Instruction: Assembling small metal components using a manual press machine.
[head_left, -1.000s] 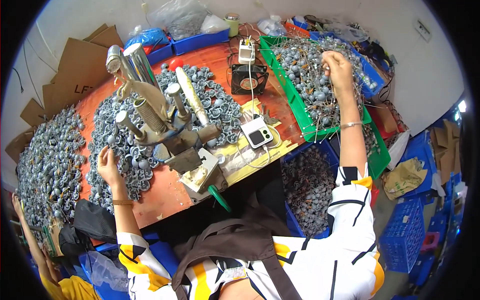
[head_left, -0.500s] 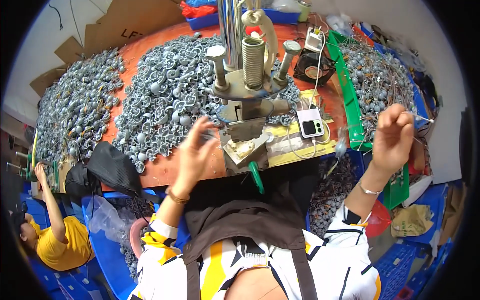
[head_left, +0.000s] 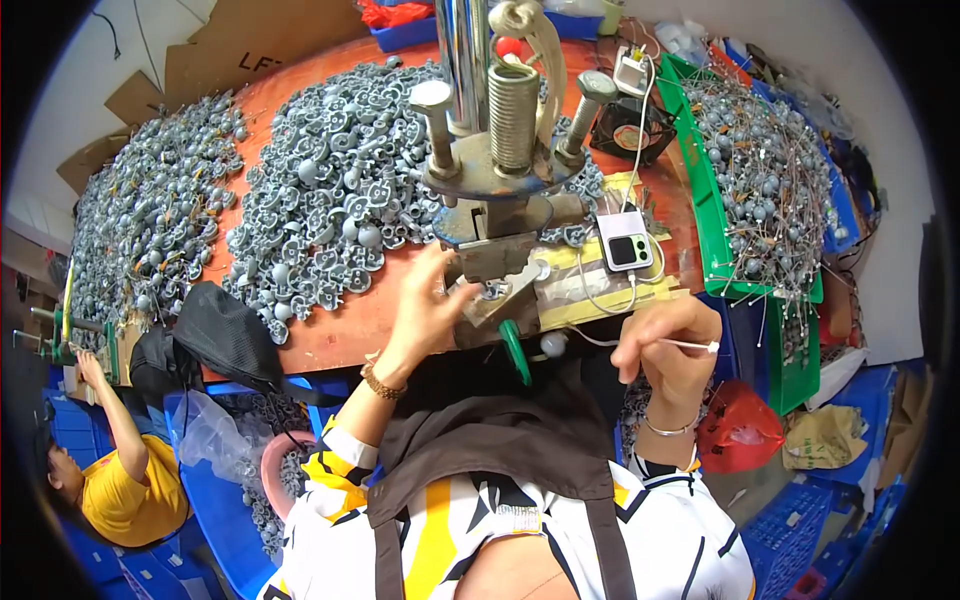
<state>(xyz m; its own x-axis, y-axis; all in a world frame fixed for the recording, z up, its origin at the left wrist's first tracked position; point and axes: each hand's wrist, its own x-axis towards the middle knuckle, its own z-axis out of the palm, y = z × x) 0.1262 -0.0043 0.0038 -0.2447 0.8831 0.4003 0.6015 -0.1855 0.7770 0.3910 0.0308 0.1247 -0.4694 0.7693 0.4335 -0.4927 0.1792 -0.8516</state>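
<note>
My left hand (head_left: 425, 315) rests at the left side of a small metal fixture (head_left: 510, 305) under a press (head_left: 495, 180). Its thumb and forefinger are apart, and the thumb tip is beside a small grey piece (head_left: 493, 289) seated in the fixture. Whether the thumb touches that piece I cannot tell. My right hand (head_left: 672, 345), to the right of the fixture, is closed on a thin wire whose white end (head_left: 713, 347) sticks out past the fingers. Left of this hand a grey ball (head_left: 553, 345) hangs near the fixture's green handle (head_left: 514, 352), seemingly on the same wire.
Grey plastic half-shells (head_left: 330, 190) are heaped left of the press, with wired balls (head_left: 150, 210) farther left. A green tray (head_left: 700, 190) of wired balls, a fan (head_left: 632, 130) and a white power bank (head_left: 625, 241) are on the right. A co-worker (head_left: 130, 490) sits far left.
My left hand has moved right and down to the fixture, where a grey piece now shows. My right hand has come left and down from beside the green tray, the grey ball swinging left with it.
</note>
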